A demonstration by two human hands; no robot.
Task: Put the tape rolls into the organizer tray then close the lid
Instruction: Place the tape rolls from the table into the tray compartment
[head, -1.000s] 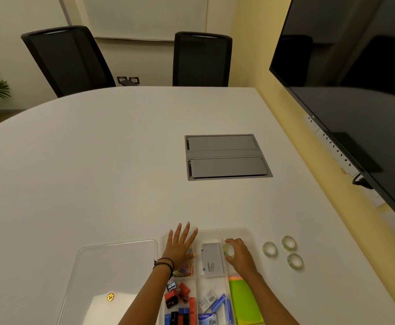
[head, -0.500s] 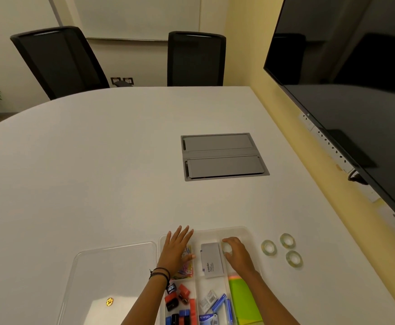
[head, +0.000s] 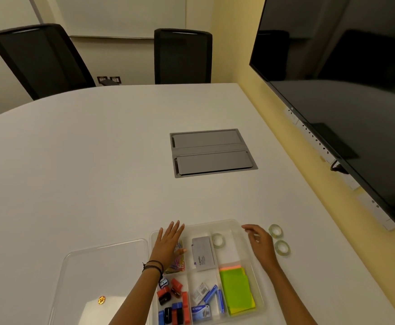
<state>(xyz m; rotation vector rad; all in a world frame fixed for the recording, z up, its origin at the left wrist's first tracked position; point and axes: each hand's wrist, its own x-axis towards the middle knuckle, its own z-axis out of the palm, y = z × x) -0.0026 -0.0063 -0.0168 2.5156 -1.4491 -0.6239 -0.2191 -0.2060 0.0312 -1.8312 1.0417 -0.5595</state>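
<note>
A clear organizer tray (head: 235, 223) with several compartments sits at the near edge of the white table. One clear tape roll (head: 218, 240) lies in its far right compartment. Two more tape rolls (head: 275, 231) (head: 282, 247) lie on the table just right of the tray. My left hand (head: 169, 242) rests flat, fingers straight, on the tray's far left corner. My right hand (head: 260, 242) hovers over the tray's right rim with relaxed fingers, holding nothing, close to the two loose rolls. The clear lid (head: 93, 273) lies flat to the left of the tray.
The tray also holds a grey box (head: 203, 253), coloured clips, sharpeners, staple boxes and green sticky notes (head: 236, 289). A grey cable hatch (head: 211, 152) is set in the table's middle. A large dark screen (head: 346, 95) hangs at right; two black chairs stand beyond.
My right hand has let go of a tape roll in the tray's far right compartment and moved right toward the loose rolls. My left hand stayed on the tray.
</note>
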